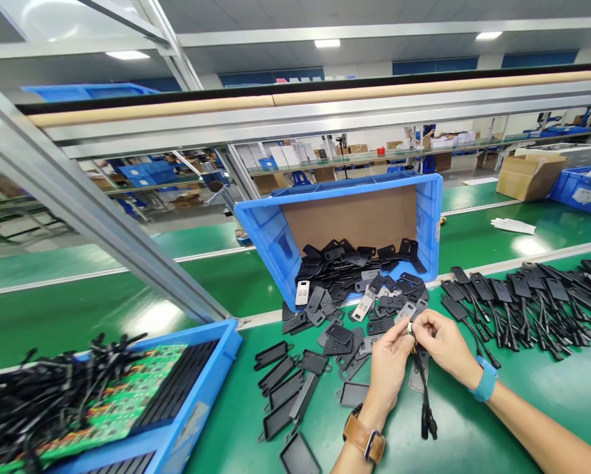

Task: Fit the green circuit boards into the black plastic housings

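My left hand (390, 359), with a brown watch strap at the wrist, pinches a small pale part whose exact kind is hidden by the fingers. My right hand (443, 339), wearing a teal wristband, closes its fingertips on the same spot. Below the fingers hangs a black connector cable (426, 411) with plugs at its lower end. Under and behind the hands lie loose black cover plates (339, 334), some showing greyish faces. Left of my left hand, several open black plastic housings (283, 388) rest on the green table.
A tipped blue bin (436, 224) spills plates onto the green table (246, 434). On the right lies a row of black units with cables (522, 296). A blue tray (211, 382) at lower left holds circuit boards (122, 388) and cables. A metal frame post (128, 230) slants across the left.
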A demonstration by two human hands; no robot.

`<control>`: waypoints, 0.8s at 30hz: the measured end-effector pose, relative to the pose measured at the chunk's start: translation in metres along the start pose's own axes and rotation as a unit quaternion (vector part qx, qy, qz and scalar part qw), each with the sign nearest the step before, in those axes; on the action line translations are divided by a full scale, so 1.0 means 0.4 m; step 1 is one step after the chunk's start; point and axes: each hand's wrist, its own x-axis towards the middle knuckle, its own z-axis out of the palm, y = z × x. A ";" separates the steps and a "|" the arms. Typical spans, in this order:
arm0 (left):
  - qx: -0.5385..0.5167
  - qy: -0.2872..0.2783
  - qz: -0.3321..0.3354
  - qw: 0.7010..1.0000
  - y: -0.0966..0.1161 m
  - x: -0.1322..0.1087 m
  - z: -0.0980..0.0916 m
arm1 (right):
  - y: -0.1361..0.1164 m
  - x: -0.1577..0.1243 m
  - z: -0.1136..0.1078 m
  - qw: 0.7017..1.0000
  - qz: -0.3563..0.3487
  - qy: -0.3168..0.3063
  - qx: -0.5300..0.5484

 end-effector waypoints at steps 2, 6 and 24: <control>-0.006 0.011 -0.002 1.000 -0.003 0.003 0.000 | 0.007 0.000 0.003 1.000 -0.009 -0.015 -0.002; -0.032 0.027 0.007 0.999 -0.004 0.011 -0.002 | 0.043 0.015 -0.015 0.997 -0.025 0.000 -0.071; -0.128 0.019 0.010 0.992 -0.021 0.021 -0.015 | 0.133 0.227 -0.099 0.901 -0.025 0.143 -0.408</control>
